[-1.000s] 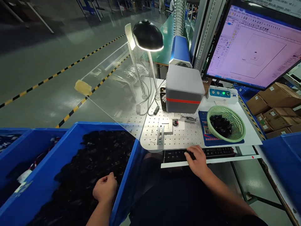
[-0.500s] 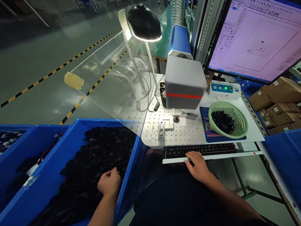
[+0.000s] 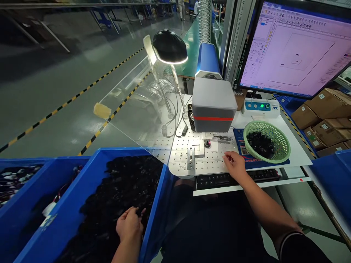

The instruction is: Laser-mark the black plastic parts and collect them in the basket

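Observation:
My left hand (image 3: 129, 223) is low over the pile of small black parts (image 3: 128, 182) inside a blue bin (image 3: 101, 151). Its thumb and fingers close around what looks like one small black part, mostly hidden against the dark pile. Above the front of the perforated plate (image 3: 181, 160), my right hand (image 3: 235, 166) is held with fingers curved and a little apart, and I see nothing in it. Ahead of it, a small round black part (image 3: 207, 143) sits by the metal fixture (image 3: 197, 148), under the grey and red machine head (image 3: 214, 106).
A green basket (image 3: 285, 140) with black pieces stands on a blue mat (image 3: 248, 160) at right. Below the plate's edge lies a keyboard (image 3: 216, 180) on a tray. A lamp (image 3: 170, 47), a clear sheet with yellow tape (image 3: 102, 110) and a monitor (image 3: 296, 54) surround the bench.
My right hand has lifted off the keyboard and moved forward over the plate. My left hand stays in the bin, its fingers slightly shifted. The view has tilted up a little.

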Available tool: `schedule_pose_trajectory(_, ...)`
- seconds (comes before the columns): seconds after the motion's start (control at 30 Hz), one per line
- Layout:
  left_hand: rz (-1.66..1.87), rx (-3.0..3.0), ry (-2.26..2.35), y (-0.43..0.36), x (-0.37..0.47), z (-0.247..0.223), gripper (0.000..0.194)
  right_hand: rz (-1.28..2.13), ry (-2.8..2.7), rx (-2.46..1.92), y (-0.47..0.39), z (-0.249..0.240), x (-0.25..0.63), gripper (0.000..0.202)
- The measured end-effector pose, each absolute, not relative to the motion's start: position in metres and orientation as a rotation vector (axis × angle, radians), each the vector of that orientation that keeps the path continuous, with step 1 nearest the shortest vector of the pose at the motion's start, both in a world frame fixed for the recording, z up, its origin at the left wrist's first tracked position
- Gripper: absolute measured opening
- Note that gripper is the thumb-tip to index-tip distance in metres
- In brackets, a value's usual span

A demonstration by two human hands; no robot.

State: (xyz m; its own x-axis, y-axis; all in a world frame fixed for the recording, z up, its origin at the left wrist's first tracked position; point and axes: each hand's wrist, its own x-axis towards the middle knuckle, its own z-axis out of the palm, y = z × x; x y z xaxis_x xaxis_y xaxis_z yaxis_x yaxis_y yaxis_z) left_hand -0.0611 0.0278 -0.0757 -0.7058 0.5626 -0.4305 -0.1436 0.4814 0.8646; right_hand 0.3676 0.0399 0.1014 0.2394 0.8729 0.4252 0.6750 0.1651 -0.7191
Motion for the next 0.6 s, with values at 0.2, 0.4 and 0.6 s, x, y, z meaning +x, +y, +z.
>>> schedule_pose_trajectory(0.2,1.213,0.197,1.999,0.031,-0.057,-0.082,0.029,0.323,-1.433,-1.714,0.066,0.077,0.377,0.021)
schedule_pose_trajectory(0.4,1.107,0.330,2.089,0.030,-0.056,-0.080,0.036,0.217,-1.537,-1.711,0.059,0.078,0.373,0.018)
schedule_pose_trajectory(0.6,0.980,0.561,2.164,0.031,-0.051,-0.072,0.053,0.181,-1.579,-1.740,0.059,0.082,0.371,0.018)
